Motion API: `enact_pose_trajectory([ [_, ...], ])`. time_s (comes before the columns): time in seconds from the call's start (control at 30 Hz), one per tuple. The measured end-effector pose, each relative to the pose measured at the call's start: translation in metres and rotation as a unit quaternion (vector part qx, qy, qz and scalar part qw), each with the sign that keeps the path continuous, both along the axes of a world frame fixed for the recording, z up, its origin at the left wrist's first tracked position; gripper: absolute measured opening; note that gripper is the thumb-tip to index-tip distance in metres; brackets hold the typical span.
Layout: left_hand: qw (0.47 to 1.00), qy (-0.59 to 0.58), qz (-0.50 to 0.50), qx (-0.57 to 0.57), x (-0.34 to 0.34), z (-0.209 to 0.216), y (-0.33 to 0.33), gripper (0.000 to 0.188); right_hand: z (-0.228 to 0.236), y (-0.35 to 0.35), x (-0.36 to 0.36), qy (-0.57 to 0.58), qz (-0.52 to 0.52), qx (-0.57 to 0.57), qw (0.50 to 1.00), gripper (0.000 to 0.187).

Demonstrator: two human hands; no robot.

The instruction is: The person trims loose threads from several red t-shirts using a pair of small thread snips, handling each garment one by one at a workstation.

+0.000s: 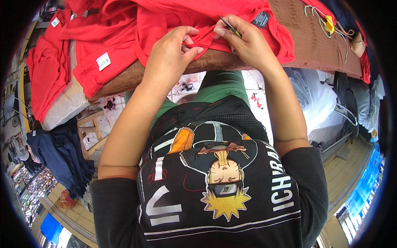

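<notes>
A red garment [161,20] of soft cloth lies across the table's near edge. My left hand [171,49] is closed, its thumb and fingers pinching a fold of that cloth. Just to the right, my right hand [244,39] is also closed and touches the same fold with its fingertips. A slim pointed tool [230,27], dark with a yellowish part, sticks up out of the right hand; it looks like thread snips or tweezers, mostly hidden by the fingers. Beside that hand, a black label [261,20] shows on the garment.
The table has a brown patterned cover [306,49]. At its far right lie a yellow piece [329,25] and loose cords. More red cloth with a white tag [103,61] hangs at left, above dark blue clothing [60,153]. Clear plastic [310,95] stands at right; thread scraps litter the floor.
</notes>
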State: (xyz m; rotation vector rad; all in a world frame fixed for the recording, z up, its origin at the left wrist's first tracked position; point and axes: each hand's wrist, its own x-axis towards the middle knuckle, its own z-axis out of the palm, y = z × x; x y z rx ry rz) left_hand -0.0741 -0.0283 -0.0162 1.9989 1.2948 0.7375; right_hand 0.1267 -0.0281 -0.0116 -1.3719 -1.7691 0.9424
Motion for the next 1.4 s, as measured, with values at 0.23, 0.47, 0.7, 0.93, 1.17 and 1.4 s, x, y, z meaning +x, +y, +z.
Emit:
enact_pose_trajectory([
  [0.23,0.998,-0.030,-0.009,-0.046,-0.005,0.006,-0.001,0.030,-0.001,-0.008,0.018,-0.027,0.120,0.091,0.988,0.008],
  [0.47,0.997,0.071,-0.012,0.031,0.001,0.015,0.000,0.020,0.006,-0.018,0.012,-0.052,0.148,0.107,0.982,0.017],
  [0.7,0.992,0.103,-0.033,0.057,0.007,0.021,-0.001,0.016,0.005,-0.025,0.006,-0.147,0.144,0.154,0.966,0.025],
  [0.93,0.998,-0.001,-0.023,-0.051,0.003,0.013,0.002,0.018,-0.001,-0.028,0.000,-0.175,0.106,0.165,0.965,0.025],
  [1.17,0.998,-0.006,-0.039,-0.043,-0.002,0.007,0.005,0.019,0.020,-0.021,0.010,-0.089,0.105,0.110,0.984,0.020],
  [1.4,0.998,-0.017,-0.036,-0.048,-0.001,0.009,0.004,0.020,0.024,-0.013,0.012,-0.155,0.125,0.110,0.974,0.016],
])
